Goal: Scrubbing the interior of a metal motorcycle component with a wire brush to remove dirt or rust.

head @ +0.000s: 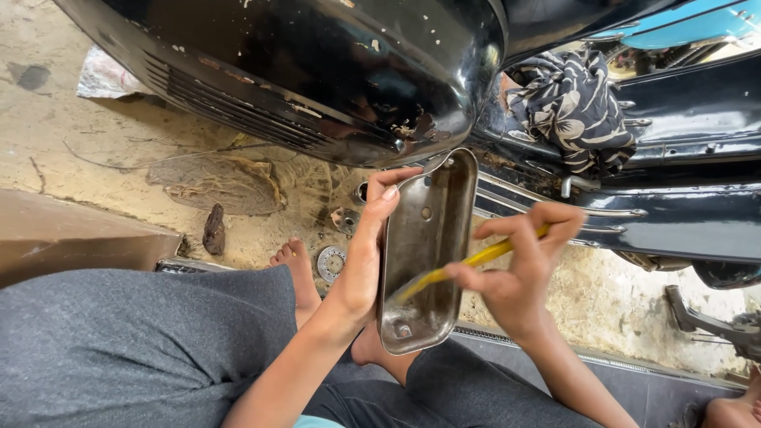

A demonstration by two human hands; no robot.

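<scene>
Metal cover (424, 238), gripped by the left hand (365, 254); the right hand (519, 277), at three o'clock, clasps a yellow brush (476, 257) inside it, grime remaining.

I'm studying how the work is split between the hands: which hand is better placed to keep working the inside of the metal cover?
Probably the right hand: it grips the yellow tool, whose tip is inside the metal cover. The left hand is clasping the cover's edge, steadying it.

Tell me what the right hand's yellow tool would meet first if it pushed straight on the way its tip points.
Probably the inner face of the metal cover, which the left hand holds. The right hand aims the yellow tool down-left into the cover; its tip looks blurred, at or near the surface.
</scene>
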